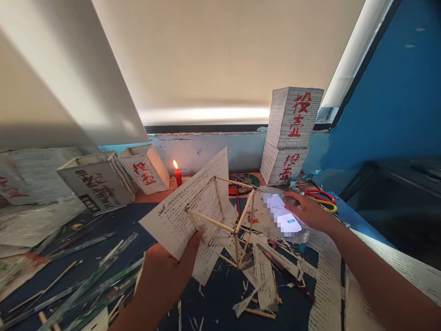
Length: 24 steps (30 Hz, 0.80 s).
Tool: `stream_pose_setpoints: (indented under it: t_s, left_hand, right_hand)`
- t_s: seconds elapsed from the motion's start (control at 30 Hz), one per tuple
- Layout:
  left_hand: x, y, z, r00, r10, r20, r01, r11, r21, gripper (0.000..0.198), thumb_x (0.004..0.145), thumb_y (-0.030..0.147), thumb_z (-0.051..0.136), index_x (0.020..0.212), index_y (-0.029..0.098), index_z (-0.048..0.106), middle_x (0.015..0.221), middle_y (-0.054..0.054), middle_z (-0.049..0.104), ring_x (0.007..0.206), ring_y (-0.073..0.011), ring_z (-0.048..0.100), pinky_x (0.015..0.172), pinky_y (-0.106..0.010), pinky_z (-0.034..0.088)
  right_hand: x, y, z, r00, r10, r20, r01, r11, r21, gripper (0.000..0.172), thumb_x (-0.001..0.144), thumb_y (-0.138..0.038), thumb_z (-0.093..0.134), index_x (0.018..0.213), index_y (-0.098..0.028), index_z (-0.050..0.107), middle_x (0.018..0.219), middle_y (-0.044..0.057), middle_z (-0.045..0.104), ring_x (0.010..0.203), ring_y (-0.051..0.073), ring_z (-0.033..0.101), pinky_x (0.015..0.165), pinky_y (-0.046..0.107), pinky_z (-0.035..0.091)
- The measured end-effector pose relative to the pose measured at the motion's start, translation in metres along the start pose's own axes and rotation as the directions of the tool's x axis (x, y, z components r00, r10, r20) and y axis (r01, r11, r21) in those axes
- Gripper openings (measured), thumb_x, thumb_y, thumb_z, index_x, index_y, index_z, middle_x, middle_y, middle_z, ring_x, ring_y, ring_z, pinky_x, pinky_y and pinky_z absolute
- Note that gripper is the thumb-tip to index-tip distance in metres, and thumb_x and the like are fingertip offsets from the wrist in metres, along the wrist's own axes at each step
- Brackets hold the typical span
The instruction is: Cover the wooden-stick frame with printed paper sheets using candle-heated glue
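My left hand (168, 271) is closed on a printed paper sheet (188, 207) and a cube frame of thin wooden sticks (225, 216), held up over the dark table (103, 220). The sheet covers one side of the frame. My right hand (308, 211) reaches to the right and rests on a phone (284, 216) with a lit screen that lies on the table; its fingers curl over the phone's far edge.
A lit red candle (178, 174) stands at the back by the wall. Paper-covered boxes with red characters lie at back left (98, 181) and stand stacked at back right (291, 133). Red and yellow scissors (322, 198) lie past the phone. Sticks and paper strips litter the table.
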State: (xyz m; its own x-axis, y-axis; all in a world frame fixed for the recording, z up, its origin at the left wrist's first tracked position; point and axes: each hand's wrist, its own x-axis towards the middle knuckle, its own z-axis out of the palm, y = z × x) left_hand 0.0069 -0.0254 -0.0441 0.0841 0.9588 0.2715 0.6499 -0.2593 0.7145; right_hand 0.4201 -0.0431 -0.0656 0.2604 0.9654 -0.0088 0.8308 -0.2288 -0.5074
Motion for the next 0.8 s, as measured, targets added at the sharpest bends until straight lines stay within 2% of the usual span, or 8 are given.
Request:
stream_pose_setpoints:
  t_s: [0.13, 0.23, 0.3, 0.47, 0.67, 0.8]
  left_hand:
    - [0.001, 0.000, 0.001, 0.999, 0.038, -0.032, -0.038, 0.999, -0.014, 0.031, 0.082, 0.051, 0.065, 0.067, 0.025, 0.071, 0.073, -0.002, 0.079, 0.071, -0.0250, 0.076, 0.056, -0.026, 0.056]
    - [0.000, 0.000, 0.001, 0.998, 0.054, -0.019, -0.054, 0.999, -0.007, 0.029, 0.083, 0.050, 0.064, 0.068, 0.025, 0.072, 0.075, -0.002, 0.080, 0.074, -0.0249, 0.077, 0.058, -0.026, 0.056]
    - [0.000, 0.000, 0.000, 0.998, 0.065, -0.017, -0.065, 0.998, -0.001, 0.031, 0.083, 0.050, 0.063, 0.068, 0.025, 0.072, 0.073, -0.002, 0.079, 0.072, -0.0248, 0.076, 0.057, -0.026, 0.056]
    - [0.000, 0.003, -0.002, 1.000, 0.012, -0.009, -0.012, 1.000, -0.001, 0.037, 0.082, 0.054, 0.063, 0.061, 0.024, 0.069, 0.069, -0.003, 0.078, 0.066, -0.0252, 0.076, 0.052, -0.027, 0.055]
    - [0.001, 0.006, -0.002, 0.999, 0.034, -0.026, -0.035, 0.999, -0.027, 0.030, 0.081, 0.051, 0.065, 0.068, 0.025, 0.072, 0.072, -0.003, 0.079, 0.072, -0.0257, 0.077, 0.056, -0.027, 0.056]
    - [0.000, 0.006, -0.002, 1.000, -0.005, 0.031, 0.006, 0.999, -0.037, 0.040, 0.081, 0.055, 0.064, 0.055, 0.025, 0.063, 0.051, -0.002, 0.068, 0.048, -0.0228, 0.068, 0.040, -0.026, 0.048]
  right_hand:
    - [-0.005, 0.013, -0.009, 0.998, -0.048, 0.034, 0.047, 0.999, 0.010, 0.071, 0.080, -0.051, 0.070, 0.146, -0.032, 0.049, 0.129, 0.010, 0.067, 0.097, 0.029, 0.068, 0.078, 0.039, 0.054]
    - [-0.008, 0.018, -0.012, 0.996, -0.071, 0.050, 0.071, 0.997, 0.008, 0.080, 0.074, -0.048, 0.076, 0.147, -0.033, 0.047, 0.136, 0.010, 0.063, 0.099, 0.030, 0.067, 0.081, 0.041, 0.055]
    - [-0.009, 0.019, -0.012, 0.995, -0.086, 0.050, 0.085, 0.996, 0.006, 0.076, 0.075, -0.048, 0.075, 0.145, -0.033, 0.050, 0.137, 0.010, 0.063, 0.100, 0.030, 0.067, 0.081, 0.042, 0.055]
    - [-0.005, 0.017, -0.010, 0.991, -0.136, -0.002, 0.136, 0.991, 0.003, 0.045, 0.095, -0.050, 0.050, 0.134, -0.031, 0.059, 0.139, 0.008, 0.063, 0.118, 0.032, 0.062, 0.092, 0.046, 0.054]
    - [-0.001, 0.012, -0.004, 0.979, -0.200, -0.029, 0.199, 0.979, -0.052, 0.044, 0.101, -0.043, 0.034, 0.129, -0.024, 0.062, 0.135, 0.010, 0.066, 0.122, 0.032, 0.059, 0.104, 0.050, 0.046]
    - [0.004, 0.008, 0.003, 0.971, -0.238, -0.010, 0.236, 0.968, -0.085, 0.045, 0.102, -0.041, 0.030, 0.129, -0.022, 0.062, 0.133, 0.011, 0.066, 0.120, 0.031, 0.061, 0.101, 0.048, 0.048]
